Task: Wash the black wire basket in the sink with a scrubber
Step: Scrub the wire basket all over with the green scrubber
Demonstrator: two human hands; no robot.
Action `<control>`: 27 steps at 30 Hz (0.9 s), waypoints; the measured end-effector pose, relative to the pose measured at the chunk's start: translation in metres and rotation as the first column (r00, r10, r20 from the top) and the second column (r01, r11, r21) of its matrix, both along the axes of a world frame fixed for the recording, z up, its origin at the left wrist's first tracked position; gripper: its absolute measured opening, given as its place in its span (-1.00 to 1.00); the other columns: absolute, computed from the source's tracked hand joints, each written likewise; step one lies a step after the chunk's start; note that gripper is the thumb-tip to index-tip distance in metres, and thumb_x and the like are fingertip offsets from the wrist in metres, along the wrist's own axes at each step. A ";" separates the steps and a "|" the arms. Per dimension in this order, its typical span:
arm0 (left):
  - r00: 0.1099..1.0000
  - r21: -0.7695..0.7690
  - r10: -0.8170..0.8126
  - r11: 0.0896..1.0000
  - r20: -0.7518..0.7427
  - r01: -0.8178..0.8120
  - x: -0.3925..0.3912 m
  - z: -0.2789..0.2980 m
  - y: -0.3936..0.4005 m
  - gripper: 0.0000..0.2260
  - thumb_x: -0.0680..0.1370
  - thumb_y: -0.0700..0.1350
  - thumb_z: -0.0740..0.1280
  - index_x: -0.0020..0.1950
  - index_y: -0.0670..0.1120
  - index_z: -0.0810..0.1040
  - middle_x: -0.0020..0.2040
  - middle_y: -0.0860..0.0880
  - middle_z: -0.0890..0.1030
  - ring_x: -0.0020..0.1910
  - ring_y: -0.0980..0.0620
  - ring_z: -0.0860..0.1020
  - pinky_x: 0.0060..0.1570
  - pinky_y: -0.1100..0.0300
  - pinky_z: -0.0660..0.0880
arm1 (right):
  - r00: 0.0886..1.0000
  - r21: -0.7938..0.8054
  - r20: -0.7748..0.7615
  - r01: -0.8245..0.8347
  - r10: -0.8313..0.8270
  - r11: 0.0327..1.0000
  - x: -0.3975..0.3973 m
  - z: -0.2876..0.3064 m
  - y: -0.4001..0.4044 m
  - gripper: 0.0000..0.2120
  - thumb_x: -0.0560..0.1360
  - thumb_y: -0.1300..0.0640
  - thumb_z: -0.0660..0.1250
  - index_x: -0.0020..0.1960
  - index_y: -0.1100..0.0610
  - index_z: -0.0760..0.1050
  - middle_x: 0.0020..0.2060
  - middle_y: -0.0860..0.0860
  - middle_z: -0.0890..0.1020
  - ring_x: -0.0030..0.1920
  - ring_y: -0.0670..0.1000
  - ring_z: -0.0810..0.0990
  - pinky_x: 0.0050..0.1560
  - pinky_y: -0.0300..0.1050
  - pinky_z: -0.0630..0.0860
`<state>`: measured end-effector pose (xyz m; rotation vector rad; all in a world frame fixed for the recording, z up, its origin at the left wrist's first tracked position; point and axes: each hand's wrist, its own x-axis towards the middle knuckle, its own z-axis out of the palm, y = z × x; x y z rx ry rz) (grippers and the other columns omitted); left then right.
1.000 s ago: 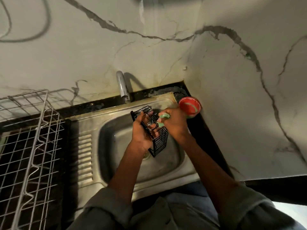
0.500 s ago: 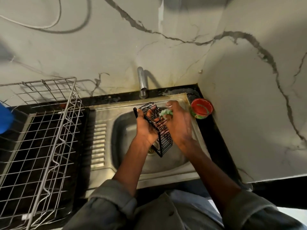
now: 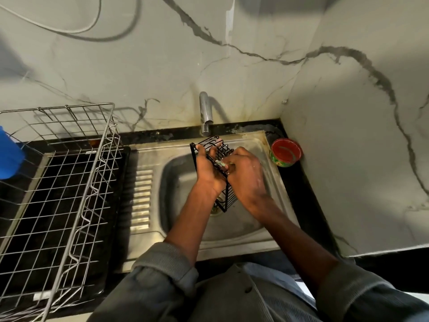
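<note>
Basket scrubbed over the sink (image 3: 267, 238), centre frame.
Left hand (image 3: 207, 175) clasps the black wire basket (image 3: 228, 201); right hand (image 3: 246, 175) pinches a green scrubber (image 3: 220, 162) (mostly hidden) against it.

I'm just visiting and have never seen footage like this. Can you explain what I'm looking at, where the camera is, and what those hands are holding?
There is no machine here: a person wears a wide-angle camera on the head, so you look down along both arms at a steel sink set in a dark counter. The left hand grips a black wire basket, holding it tilted above the sink bowl. The right hand pinches a small green scrubber against the basket's wires. A tap stands behind the sink, with no water visibly running. To the left sits a large silver wire dish rack with something blue at its edge. A red bowl stands in the corner on the right.
</note>
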<state>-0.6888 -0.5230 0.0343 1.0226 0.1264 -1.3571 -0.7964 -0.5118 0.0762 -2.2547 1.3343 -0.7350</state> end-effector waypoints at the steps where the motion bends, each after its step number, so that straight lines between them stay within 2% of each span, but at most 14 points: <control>1: 0.999 0.008 0.036 0.999 0.000 -0.036 -0.001 0.002 0.001 -0.41 0.65 0.39 0.08 -0.05 -0.04 0.67 -0.11 -0.12 0.60 -0.37 0.01 0.57 -0.40 0.23 0.44 | 1.000 -0.006 0.015 -0.001 0.001 1.000 -0.001 0.002 0.000 -0.68 0.46 0.40 0.45 0.16 0.15 0.69 0.00 0.02 0.65 -0.02 0.00 0.61 0.08 -0.07 0.63; 2: 1.000 -0.006 0.030 1.000 -0.008 -0.030 0.000 0.001 0.001 -0.40 0.65 0.40 0.07 -0.03 -0.04 0.68 -0.08 -0.13 0.62 -0.28 -0.02 0.60 -0.33 0.19 0.46 | 1.000 -0.019 0.022 0.014 -0.014 1.000 -0.003 0.002 -0.002 -0.62 0.44 0.41 0.46 0.21 0.14 0.67 0.03 0.03 0.67 0.01 0.01 0.62 0.12 -0.09 0.62; 4: 0.999 -0.033 0.010 0.999 -0.031 -0.011 0.001 0.004 -0.001 -0.36 0.64 0.42 0.06 0.15 -0.05 0.70 0.02 -0.18 0.63 -0.10 -0.07 0.61 -0.16 0.12 0.51 | 0.997 -0.069 -0.007 0.070 -0.070 0.995 -0.007 0.003 -0.007 -0.58 0.44 0.38 0.46 0.26 0.11 0.65 0.08 0.05 0.69 0.08 0.04 0.58 0.16 -0.08 0.57; 6: 1.000 -0.041 0.006 0.999 -0.022 -0.007 0.000 0.009 -0.001 -0.35 0.63 0.43 0.06 0.28 -0.02 0.67 0.12 -0.25 0.63 0.01 -0.13 0.61 -0.01 0.05 0.54 | 0.998 -0.080 -0.050 0.026 -0.030 0.996 -0.006 0.003 -0.003 -0.67 0.48 0.33 0.45 0.20 0.09 0.68 0.05 0.03 0.66 0.07 0.01 0.54 0.13 -0.08 0.56; 8: 0.999 -0.056 0.005 0.998 -0.049 -0.007 -0.001 0.008 0.001 -0.38 0.62 0.43 0.08 0.21 -0.01 0.66 0.19 -0.32 0.64 0.11 -0.23 0.63 0.20 -0.05 0.54 | 0.988 -0.057 -0.081 -0.138 0.133 0.989 -0.002 0.003 0.006 -0.76 0.49 0.31 0.45 0.10 0.10 0.71 0.00 0.01 0.62 0.04 -0.01 0.55 0.10 -0.09 0.58; 10: 0.997 -0.056 0.011 0.998 -0.079 -0.015 0.000 0.010 0.004 -0.39 0.62 0.44 0.10 0.17 -0.01 0.67 0.24 -0.35 0.62 0.18 -0.27 0.61 0.38 -0.16 0.46 | 0.985 -0.016 -0.087 -0.150 0.149 0.988 -0.003 0.006 0.002 -0.78 0.47 0.32 0.46 0.04 0.08 0.71 -0.01 -0.01 0.62 0.01 -0.01 0.58 0.03 -0.13 0.56; 12: 0.997 -0.054 0.024 0.998 -0.067 -0.027 0.000 0.013 0.005 -0.36 0.63 0.43 0.07 0.30 -0.02 0.65 0.22 -0.30 0.63 0.10 -0.22 0.64 0.24 -0.10 0.57 | 0.997 0.009 -0.080 -0.024 0.024 1.000 -0.008 0.009 -0.011 -0.72 0.45 0.32 0.47 0.10 0.05 0.68 0.02 -0.02 0.64 0.02 -0.01 0.61 0.02 -0.14 0.57; 14: 0.998 -0.055 0.027 0.998 -0.058 -0.030 -0.001 0.015 0.004 -0.33 0.64 0.42 0.05 0.42 -0.03 0.60 0.09 -0.27 0.67 -0.03 -0.17 0.66 0.06 -0.02 0.61 | 0.995 0.021 -0.095 -0.017 0.019 1.000 -0.009 0.010 -0.013 -0.65 0.45 0.30 0.49 0.18 0.02 0.66 0.06 -0.04 0.63 0.02 -0.04 0.60 0.06 -0.14 0.59; 17: 0.998 -0.018 0.038 0.999 -0.050 -0.039 -0.002 0.014 0.006 -0.34 0.63 0.42 0.09 0.42 -0.01 0.62 0.11 -0.27 0.70 0.13 -0.19 0.62 0.42 -0.15 0.42 | 0.987 0.022 -0.106 -0.118 0.119 0.993 -0.003 0.010 -0.001 -0.67 0.47 0.29 0.48 0.20 0.06 0.66 0.04 -0.05 0.61 -0.02 -0.10 0.55 0.03 -0.26 0.52; 19: 0.998 -0.017 0.034 0.999 -0.051 -0.035 -0.004 0.016 0.007 -0.36 0.63 0.42 0.09 0.40 0.01 0.63 0.26 -0.33 0.64 0.30 -0.25 0.59 0.46 -0.20 0.39 | 0.998 0.022 -0.060 0.022 -0.020 1.000 -0.007 0.008 -0.012 -0.71 0.47 0.31 0.48 0.13 0.05 0.70 0.02 -0.05 0.65 -0.06 -0.11 0.59 -0.07 -0.35 0.46; 21: 0.998 -0.016 0.044 0.999 -0.034 -0.045 -0.006 0.018 0.006 -0.37 0.65 0.40 0.06 0.39 0.01 0.62 0.31 -0.33 0.61 0.32 -0.26 0.59 0.38 -0.17 0.48 | 0.991 0.011 -0.050 0.124 -0.124 0.992 -0.009 0.009 -0.018 -0.72 0.46 0.33 0.48 0.08 0.04 0.71 0.01 -0.03 0.67 -0.08 -0.10 0.60 -0.09 -0.36 0.44; 24: 0.997 -0.010 0.076 0.997 -0.027 -0.077 -0.002 0.018 0.004 -0.35 0.64 0.43 0.06 0.37 0.01 0.64 0.22 -0.30 0.64 0.01 -0.16 0.66 -0.02 0.02 0.61 | 0.998 -0.011 -0.027 -0.058 0.057 0.998 -0.006 0.003 -0.008 -0.76 0.46 0.32 0.46 0.04 0.04 0.71 0.02 -0.05 0.68 -0.02 -0.07 0.63 0.06 -0.21 0.57; 25: 0.997 -0.012 0.070 0.997 -0.030 -0.070 -0.001 0.019 0.006 -0.33 0.62 0.45 0.05 0.35 0.02 0.65 0.18 -0.30 0.66 -0.05 -0.16 0.67 -0.10 0.05 0.61 | 0.997 -0.007 -0.001 -0.083 0.083 0.996 -0.008 0.001 -0.006 -0.76 0.47 0.32 0.46 0.04 0.05 0.72 0.02 -0.06 0.69 0.00 -0.08 0.64 0.07 -0.23 0.58; 27: 0.999 -0.002 0.042 0.999 0.025 -0.042 -0.003 0.021 0.009 -0.29 0.60 0.49 -0.02 0.35 0.07 0.66 0.08 -0.27 0.72 0.05 -0.22 0.69 -0.01 -0.04 0.61 | 0.997 0.047 0.051 0.050 -0.053 0.998 -0.014 0.003 -0.015 -0.74 0.48 0.34 0.44 0.06 0.05 0.71 0.04 -0.05 0.70 -0.02 -0.14 0.62 -0.06 -0.47 0.46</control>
